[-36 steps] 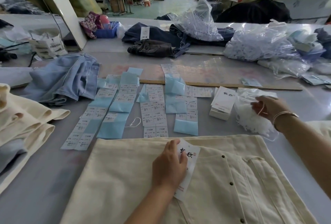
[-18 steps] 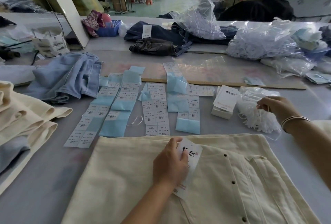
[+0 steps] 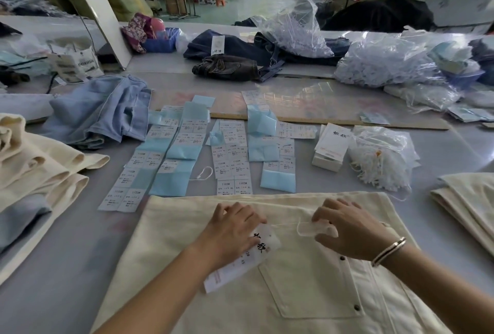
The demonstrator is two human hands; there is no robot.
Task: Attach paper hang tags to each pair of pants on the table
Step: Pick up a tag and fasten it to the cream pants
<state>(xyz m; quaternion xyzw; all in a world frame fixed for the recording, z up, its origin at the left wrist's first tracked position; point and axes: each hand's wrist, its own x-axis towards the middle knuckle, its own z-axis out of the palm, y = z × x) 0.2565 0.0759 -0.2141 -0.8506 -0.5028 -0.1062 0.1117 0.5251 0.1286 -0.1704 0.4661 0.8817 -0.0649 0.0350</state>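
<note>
Hang tag, white paper with black characters, lower centre of frame, lying on cream pants spread across the grey table. Left hand curled over the tag, gripping its top. Right hand, just right of it, pinching a white string loop. Above: rows of size labels, stack of tags, bag of strings. Folded pants at left edge.

left hand curled, right hand pinching
</note>
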